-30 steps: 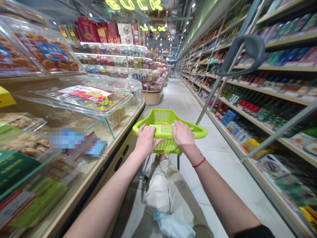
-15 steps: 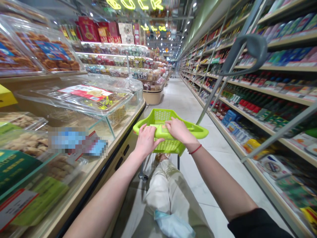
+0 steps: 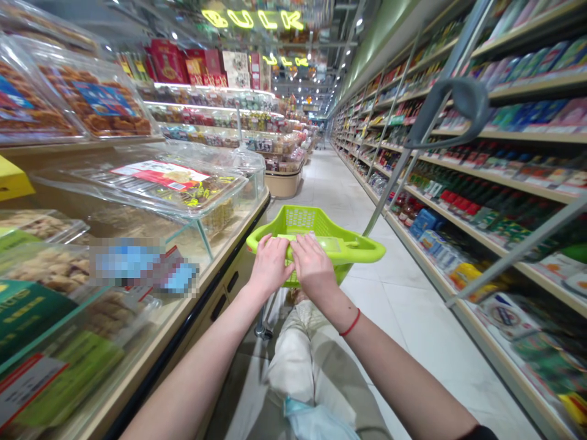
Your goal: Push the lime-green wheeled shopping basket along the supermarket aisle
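A lime-green shopping cart (image 3: 362, 249) stands in front of my legs, its perforated basket narrowing away from me. My left hand (image 3: 270, 263) is closed over the left part of its handle, thumb underneath. Right beside it, my right hand (image 3: 312, 266) rests curled over the middle of the same handle, a red cord round the wrist. The two hands nearly touch. A light blue face mask (image 3: 316, 420) hangs low in front of my trousers (image 3: 293, 366).
Left of me runs a counter (image 3: 229, 244) with clear packs of snacks (image 3: 160, 177). Tall stocked shelves (image 3: 504, 165) line the right, with a grey ladder rail and loop handle (image 3: 417, 128) jutting out. The tiled aisle (image 3: 318, 171) stretches ahead past a rounded display stand (image 3: 283, 184).
My right hand has slid left along the handle, up against my left hand. My left hand keeps its place on the handle.
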Demonstrator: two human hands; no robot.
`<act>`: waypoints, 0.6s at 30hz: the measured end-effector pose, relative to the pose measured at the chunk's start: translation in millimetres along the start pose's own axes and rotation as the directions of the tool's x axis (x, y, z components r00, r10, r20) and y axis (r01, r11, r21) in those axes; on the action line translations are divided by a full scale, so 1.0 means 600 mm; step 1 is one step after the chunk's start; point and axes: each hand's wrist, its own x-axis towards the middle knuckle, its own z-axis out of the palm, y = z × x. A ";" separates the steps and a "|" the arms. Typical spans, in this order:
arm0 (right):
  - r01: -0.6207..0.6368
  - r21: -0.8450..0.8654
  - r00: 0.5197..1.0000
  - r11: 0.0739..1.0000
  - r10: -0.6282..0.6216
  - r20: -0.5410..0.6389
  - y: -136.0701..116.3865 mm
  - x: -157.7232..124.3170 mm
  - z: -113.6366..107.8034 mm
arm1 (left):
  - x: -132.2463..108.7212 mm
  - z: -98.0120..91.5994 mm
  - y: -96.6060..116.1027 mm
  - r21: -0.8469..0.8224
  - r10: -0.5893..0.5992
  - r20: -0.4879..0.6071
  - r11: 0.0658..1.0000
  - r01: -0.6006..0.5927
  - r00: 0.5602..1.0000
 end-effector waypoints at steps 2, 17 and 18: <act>0.020 0.038 1.000 0.999 -0.020 -0.013 0.005 -0.006 0.004 | 0.000 0.000 0.001 -0.006 -0.005 0.000 1.000 0.005 1.000; -0.323 -0.119 0.851 0.939 0.343 0.396 0.017 0.108 -0.043 | 0.000 0.003 -0.007 -0.005 0.005 0.007 1.000 -0.005 1.000; -0.333 -0.128 0.851 0.934 0.356 0.386 0.024 0.102 -0.044 | 0.000 0.002 -0.007 -0.011 0.005 0.006 1.000 -0.005 1.000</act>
